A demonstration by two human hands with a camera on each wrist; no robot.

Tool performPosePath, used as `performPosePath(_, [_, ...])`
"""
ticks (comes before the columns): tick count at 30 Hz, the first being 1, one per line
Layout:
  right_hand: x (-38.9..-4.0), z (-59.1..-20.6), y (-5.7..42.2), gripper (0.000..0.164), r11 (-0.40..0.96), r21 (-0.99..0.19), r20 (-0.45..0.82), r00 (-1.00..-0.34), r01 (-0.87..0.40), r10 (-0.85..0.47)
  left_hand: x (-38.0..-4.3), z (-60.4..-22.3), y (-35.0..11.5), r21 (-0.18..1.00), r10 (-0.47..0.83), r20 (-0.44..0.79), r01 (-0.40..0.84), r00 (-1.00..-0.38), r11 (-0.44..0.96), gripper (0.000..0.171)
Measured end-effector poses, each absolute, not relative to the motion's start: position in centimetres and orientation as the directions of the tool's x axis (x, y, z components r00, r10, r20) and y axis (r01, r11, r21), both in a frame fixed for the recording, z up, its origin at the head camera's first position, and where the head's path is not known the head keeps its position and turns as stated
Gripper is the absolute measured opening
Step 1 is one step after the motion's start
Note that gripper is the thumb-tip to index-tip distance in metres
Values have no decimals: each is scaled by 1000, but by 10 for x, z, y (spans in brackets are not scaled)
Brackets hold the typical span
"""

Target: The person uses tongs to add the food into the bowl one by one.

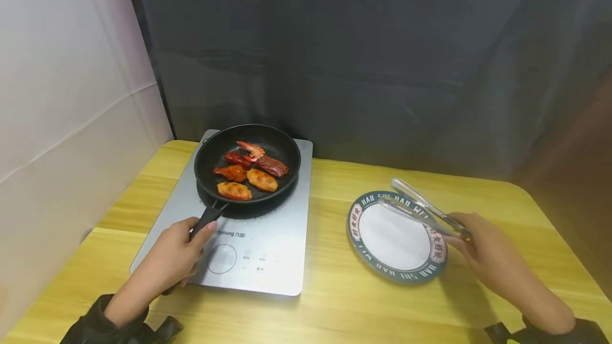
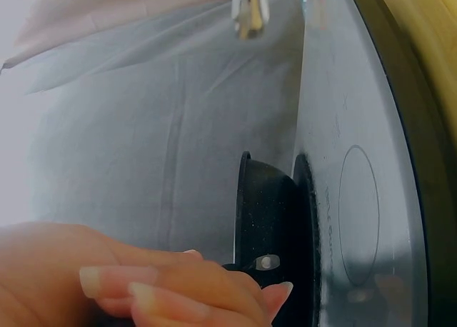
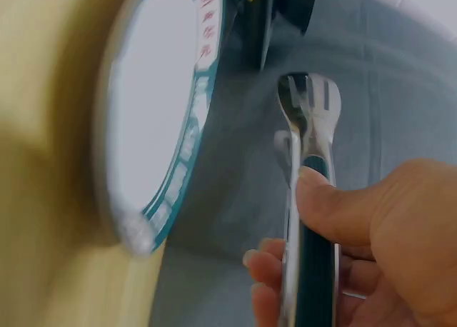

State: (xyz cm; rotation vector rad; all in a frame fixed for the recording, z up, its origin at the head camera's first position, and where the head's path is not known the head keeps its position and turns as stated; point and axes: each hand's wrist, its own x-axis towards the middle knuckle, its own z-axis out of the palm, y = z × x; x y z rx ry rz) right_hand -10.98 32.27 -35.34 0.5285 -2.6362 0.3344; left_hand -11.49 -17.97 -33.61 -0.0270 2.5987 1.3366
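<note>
My left hand (image 1: 178,252) grips the black handle (image 1: 206,221) of a frying pan (image 1: 203,161) that sits on a silver induction cooktop (image 1: 282,243). In the pan lie a shrimp (image 1: 251,150), a dark brown piece of meat (image 1: 271,165), two golden chicken wings (image 1: 262,180) and two smaller red pieces (image 1: 231,173). My right hand (image 1: 487,251) holds metal food tongs (image 3: 311,191) with dark green grips, thumb on one arm and fingers around the other. The tongs' tips hang over a white plate (image 1: 394,238) with a green lettered rim, nothing between them.
The cooktop stands on the left of a yellow wood-grain table (image 1: 330,280), the plate on its right half. A dark grey sheet (image 1: 363,68) rises along the back edge and a white sheet (image 1: 71,78) along the left side.
</note>
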Motion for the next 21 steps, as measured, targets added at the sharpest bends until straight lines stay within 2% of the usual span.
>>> performPosePath(5, [-89,-374,345,42,898,-86,453,-820,-431,-350,-112,-337,-182,809,78,-222,-139,-972,571,35])
performPosePath(14, [-80,-406,347,47,892,-102,434,-827,-439,-357,-112,-338,-186,806,72,-229,-148,-971,573,36])
performPosePath(21, [-80,-414,345,49,894,-113,421,-836,-433,-352,-115,-340,-188,822,61,-258,-186,-964,539,36])
